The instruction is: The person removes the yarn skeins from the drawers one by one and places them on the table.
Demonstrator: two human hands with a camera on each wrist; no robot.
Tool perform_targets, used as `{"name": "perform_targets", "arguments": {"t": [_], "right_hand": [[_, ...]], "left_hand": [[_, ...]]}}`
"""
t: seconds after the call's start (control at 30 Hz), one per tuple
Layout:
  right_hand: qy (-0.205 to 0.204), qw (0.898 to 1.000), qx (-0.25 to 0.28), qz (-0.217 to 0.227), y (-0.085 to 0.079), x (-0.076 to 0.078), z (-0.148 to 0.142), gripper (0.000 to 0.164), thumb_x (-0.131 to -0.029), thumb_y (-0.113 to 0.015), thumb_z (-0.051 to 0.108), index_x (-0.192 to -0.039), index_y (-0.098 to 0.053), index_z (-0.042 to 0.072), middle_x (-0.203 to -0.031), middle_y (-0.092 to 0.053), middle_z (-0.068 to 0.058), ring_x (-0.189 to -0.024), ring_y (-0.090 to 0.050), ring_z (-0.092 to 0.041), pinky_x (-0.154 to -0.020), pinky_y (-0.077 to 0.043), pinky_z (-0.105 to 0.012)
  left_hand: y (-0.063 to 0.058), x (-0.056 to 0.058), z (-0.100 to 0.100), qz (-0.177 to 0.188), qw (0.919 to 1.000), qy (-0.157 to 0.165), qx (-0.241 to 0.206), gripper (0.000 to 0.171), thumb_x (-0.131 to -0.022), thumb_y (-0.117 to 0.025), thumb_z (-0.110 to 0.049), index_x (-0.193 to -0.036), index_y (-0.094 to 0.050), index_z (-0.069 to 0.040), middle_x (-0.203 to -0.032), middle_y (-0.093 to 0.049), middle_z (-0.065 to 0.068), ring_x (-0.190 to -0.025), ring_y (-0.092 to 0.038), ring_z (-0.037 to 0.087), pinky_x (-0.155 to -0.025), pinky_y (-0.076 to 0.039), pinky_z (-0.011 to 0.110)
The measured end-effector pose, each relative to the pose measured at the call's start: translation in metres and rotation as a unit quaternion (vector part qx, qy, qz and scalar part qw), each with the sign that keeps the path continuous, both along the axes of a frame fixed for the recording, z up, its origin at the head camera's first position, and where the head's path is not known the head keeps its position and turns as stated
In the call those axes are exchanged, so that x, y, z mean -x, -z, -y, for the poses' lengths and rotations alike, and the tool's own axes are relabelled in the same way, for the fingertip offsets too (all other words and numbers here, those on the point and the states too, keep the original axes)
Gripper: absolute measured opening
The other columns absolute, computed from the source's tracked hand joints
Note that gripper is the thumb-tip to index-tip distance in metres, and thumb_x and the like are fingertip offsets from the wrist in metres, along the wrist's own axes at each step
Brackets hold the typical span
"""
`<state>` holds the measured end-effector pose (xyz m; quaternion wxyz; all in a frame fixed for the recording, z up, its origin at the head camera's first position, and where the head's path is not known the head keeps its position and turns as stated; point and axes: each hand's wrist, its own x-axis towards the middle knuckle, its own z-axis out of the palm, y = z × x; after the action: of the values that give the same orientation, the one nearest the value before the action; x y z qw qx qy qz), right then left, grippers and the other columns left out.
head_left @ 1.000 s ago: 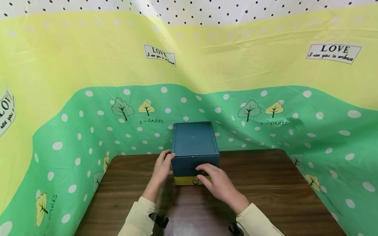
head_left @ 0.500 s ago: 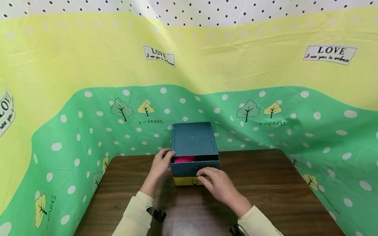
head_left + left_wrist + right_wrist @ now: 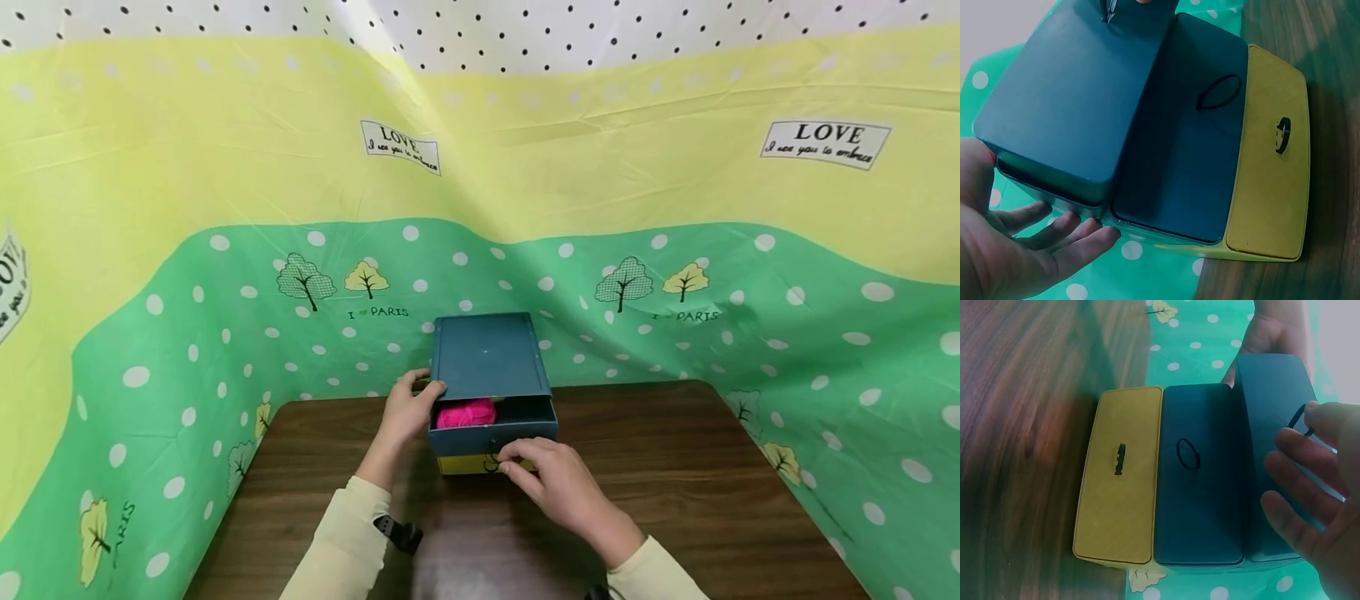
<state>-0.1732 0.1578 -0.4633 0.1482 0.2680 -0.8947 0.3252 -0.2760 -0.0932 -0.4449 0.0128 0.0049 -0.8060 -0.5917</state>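
Note:
A small chest of drawers [image 3: 487,354] with a blue top stands at the table's back. Its blue top drawer [image 3: 1072,87] is pulled partway out, showing a bundle of bright pink yarn [image 3: 467,413] at the left inside. My right hand [image 3: 551,479] pinches the black loop pull [image 3: 1297,417] on that drawer's front between thumb and forefinger, the other fingers spread. My left hand [image 3: 408,411] rests against the chest's left side, thumb at the top front corner and fingers extended. Below, the blue middle drawer [image 3: 1179,137] and yellow bottom drawer [image 3: 1269,156] are closed.
The dark wooden table [image 3: 712,483] extends in front of the chest and to both sides. A green and yellow printed cloth [image 3: 675,250] hangs close behind it and around the sides. A black band [image 3: 397,533] sits on my left wrist.
The top drawer has slid out toward me, from closed to partly out, bringing the pink yarn into view. My right hand has moved slightly nearer with it; my left stays at the chest's side.

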Motion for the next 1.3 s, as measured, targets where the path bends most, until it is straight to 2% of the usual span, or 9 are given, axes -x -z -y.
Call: {"name": "perform_targets", "arguments": {"t": [0.07,0.2,0.33,0.6,0.73,0.93,1.1,1.3], "right_hand": [[-0.006,1.000,0.002,-0.003,0.001,-0.001,0.000,0.007,-0.098,-0.071,0.030,-0.101,-0.073,0.036,-0.098,-0.069,0.023,-0.086,-0.062,0.002,-0.073,-0.055,-0.026],[-0.022,1.000,0.007,-0.018,0.002,-0.004,0.001,0.008,-0.098,-0.072,0.029,-0.101,-0.072,0.036,-0.097,-0.069,0.024,-0.086,-0.062,0.003,-0.073,-0.055,-0.025],[-0.032,0.999,0.008,-0.018,0.003,-0.008,0.002,0.009,-0.098,-0.072,0.029,-0.101,-0.072,0.037,-0.098,-0.069,0.025,-0.087,-0.062,0.004,-0.074,-0.056,-0.024],[-0.027,0.999,0.026,0.010,0.003,-0.021,-0.003,0.008,-0.099,-0.070,0.033,-0.100,-0.071,0.040,-0.098,-0.071,0.021,-0.091,-0.066,0.001,-0.076,-0.059,-0.031],[-0.033,0.999,0.030,0.006,0.002,-0.023,-0.004,0.009,-0.099,-0.071,0.032,-0.101,-0.071,0.040,-0.098,-0.071,0.021,-0.092,-0.068,-0.002,-0.077,-0.059,-0.029],[-0.044,0.999,0.028,-0.004,-0.001,-0.026,-0.005,0.015,-0.097,-0.074,0.025,-0.101,-0.071,0.039,-0.098,-0.073,0.019,-0.092,-0.066,0.002,-0.076,-0.058,-0.027],[-0.055,0.998,0.031,-0.011,-0.004,-0.030,-0.007,0.016,-0.096,-0.074,0.024,-0.101,-0.071,0.039,-0.096,-0.074,0.017,-0.091,-0.066,0.002,-0.074,-0.058,-0.026],[-0.077,0.996,0.029,-0.015,-0.006,-0.036,-0.009,0.013,-0.099,-0.070,0.027,-0.105,-0.071,0.039,-0.097,-0.072,0.021,-0.091,-0.067,0.002,-0.075,-0.058,-0.025]], "left_hand": [[0.000,0.001,0.001,-0.006,1.0000,0.000,-0.004,0.057,-0.097,-0.065,-0.031,-0.147,-0.053,-0.006,-0.131,-0.060,0.020,-0.087,-0.062,0.026,-0.072,-0.054,0.034],[0.003,0.003,0.004,-0.022,0.9996,0.003,-0.014,0.058,-0.097,-0.067,-0.026,-0.149,-0.052,-0.006,-0.141,-0.057,0.020,-0.113,-0.062,0.033,-0.089,-0.055,0.042],[0.008,0.003,0.006,-0.041,0.9988,0.002,-0.027,0.060,-0.096,-0.067,-0.023,-0.152,-0.049,-0.008,-0.143,-0.055,0.023,-0.126,-0.058,0.039,-0.100,-0.052,0.051],[0.015,0.001,-0.001,-0.053,0.9975,0.014,-0.045,0.058,-0.099,-0.065,-0.022,-0.154,-0.049,-0.013,-0.143,-0.055,0.024,-0.125,-0.059,0.039,-0.103,-0.050,0.054],[0.014,0.002,-0.001,-0.049,0.9970,0.018,-0.057,0.058,-0.100,-0.064,-0.018,-0.155,-0.046,-0.008,-0.143,-0.054,0.027,-0.123,-0.060,0.040,-0.100,-0.052,0.052],[0.011,0.005,0.001,-0.040,0.9971,0.021,-0.061,0.061,-0.100,-0.063,-0.014,-0.155,-0.043,-0.002,-0.143,-0.052,0.030,-0.119,-0.062,0.040,-0.096,-0.055,0.050],[0.009,0.004,0.000,-0.054,0.9962,0.014,-0.066,0.059,-0.098,-0.066,-0.018,-0.154,-0.048,-0.008,-0.142,-0.055,0.025,-0.117,-0.063,0.036,-0.095,-0.056,0.046],[0.010,0.005,0.000,-0.059,0.9950,0.013,-0.080,0.058,-0.097,-0.067,-0.021,-0.152,-0.051,-0.013,-0.141,-0.056,0.022,-0.112,-0.065,0.033,-0.091,-0.058,0.044]]}}
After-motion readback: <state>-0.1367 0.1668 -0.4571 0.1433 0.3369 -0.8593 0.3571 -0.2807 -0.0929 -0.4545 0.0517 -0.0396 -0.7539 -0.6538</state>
